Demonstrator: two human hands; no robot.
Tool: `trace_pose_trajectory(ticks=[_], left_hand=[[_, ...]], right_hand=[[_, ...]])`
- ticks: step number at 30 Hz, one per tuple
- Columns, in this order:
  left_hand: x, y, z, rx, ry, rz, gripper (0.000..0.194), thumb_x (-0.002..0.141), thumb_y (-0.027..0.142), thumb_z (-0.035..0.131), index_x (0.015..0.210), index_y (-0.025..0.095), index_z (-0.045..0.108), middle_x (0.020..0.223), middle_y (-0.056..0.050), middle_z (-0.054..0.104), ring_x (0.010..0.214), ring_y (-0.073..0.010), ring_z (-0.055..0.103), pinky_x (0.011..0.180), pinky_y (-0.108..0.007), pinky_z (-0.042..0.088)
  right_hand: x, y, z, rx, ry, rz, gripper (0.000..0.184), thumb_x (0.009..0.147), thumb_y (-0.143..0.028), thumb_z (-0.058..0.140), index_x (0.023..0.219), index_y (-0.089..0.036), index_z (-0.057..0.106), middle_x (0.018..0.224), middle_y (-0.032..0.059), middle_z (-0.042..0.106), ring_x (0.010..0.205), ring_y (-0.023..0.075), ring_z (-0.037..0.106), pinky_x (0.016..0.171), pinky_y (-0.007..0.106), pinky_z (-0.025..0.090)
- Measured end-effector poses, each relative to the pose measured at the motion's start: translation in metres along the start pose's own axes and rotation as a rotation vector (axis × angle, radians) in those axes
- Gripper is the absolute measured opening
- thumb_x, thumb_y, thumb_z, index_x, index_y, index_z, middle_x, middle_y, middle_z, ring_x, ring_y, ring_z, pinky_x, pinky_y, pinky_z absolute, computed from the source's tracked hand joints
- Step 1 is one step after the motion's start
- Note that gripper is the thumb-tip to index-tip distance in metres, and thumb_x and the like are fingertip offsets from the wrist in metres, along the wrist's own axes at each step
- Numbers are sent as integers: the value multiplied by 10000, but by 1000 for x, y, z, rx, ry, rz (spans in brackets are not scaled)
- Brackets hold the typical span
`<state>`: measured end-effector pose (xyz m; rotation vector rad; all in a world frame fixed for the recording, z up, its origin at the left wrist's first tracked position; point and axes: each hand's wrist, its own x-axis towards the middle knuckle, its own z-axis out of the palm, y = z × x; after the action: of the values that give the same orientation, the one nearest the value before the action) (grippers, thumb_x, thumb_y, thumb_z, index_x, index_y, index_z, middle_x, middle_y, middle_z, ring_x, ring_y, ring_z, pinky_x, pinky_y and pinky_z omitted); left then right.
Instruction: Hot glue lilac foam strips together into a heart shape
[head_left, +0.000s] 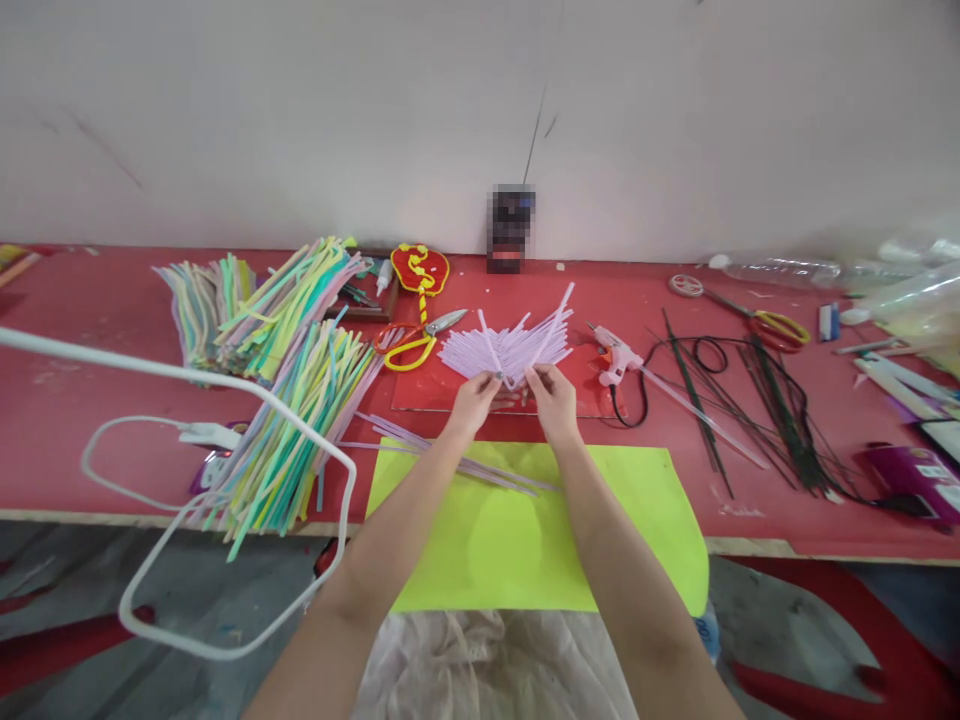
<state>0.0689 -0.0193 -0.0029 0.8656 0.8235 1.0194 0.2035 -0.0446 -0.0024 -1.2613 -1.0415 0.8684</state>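
Observation:
Both hands meet at the lower edge of a fan of lilac pipe cleaners (469,352) laid in rows on a shiny red board (420,392). A lilac pipe cleaner (556,318) bent into a V lies over it, its tip pointing toward me. My left hand (477,400) is closed, thumb and finger pinching the V near its bend on the left. On the right side of the bend, my right hand (553,398) pinches the same stem. Loose lilac stems (499,480) lie under my left forearm, partly across a yellow-green sheet (525,540).
Left are bundles of multicoloured pipe cleaners (300,420), scissors (412,350) and a white cable (247,385). A pink glue gun (619,358) with its stick and cord, dark green wires (784,420) and more scissors (780,325) lie right. A blurred dark box (506,235) stands by the wall.

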Motion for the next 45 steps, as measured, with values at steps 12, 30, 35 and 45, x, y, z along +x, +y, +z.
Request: trace_pose_trajectory(ticks=[12,30,35,45], left_hand=[[-9,4,8,-260,-24,-166,336,663,377,813,714,162,560,680,-7,702,631,-102,688,660,-201,553],[-10,-1,9,-34,14,-57,283,655,398,789,670,168,626,631,1,664,599,-122,649,648,-263,568],[-8,11,3,142,88,77,145,600,242,800,670,192,683,635,27,657,584,-108,600,608,-222,512],[-3,9,2,-48,342,154,269,624,336,768,721,179,572,603,50,619,582,-111,635,698,-278,546]], right_hand=[[-3,-1,1,-96,8,-32,322,788,-527,583,809,-206,563,638,-39,522,531,101,462,523,235,409],[-3,-9,-1,-98,-28,-38,293,783,-503,591,781,-211,567,612,-35,535,536,114,487,543,253,418],[-5,-13,-3,-154,-76,-42,302,769,-510,615,768,-210,578,727,1,588,582,118,512,505,243,414],[-8,-12,4,-11,-21,86,317,763,-512,633,742,-204,562,647,-10,603,534,119,534,457,236,442]])
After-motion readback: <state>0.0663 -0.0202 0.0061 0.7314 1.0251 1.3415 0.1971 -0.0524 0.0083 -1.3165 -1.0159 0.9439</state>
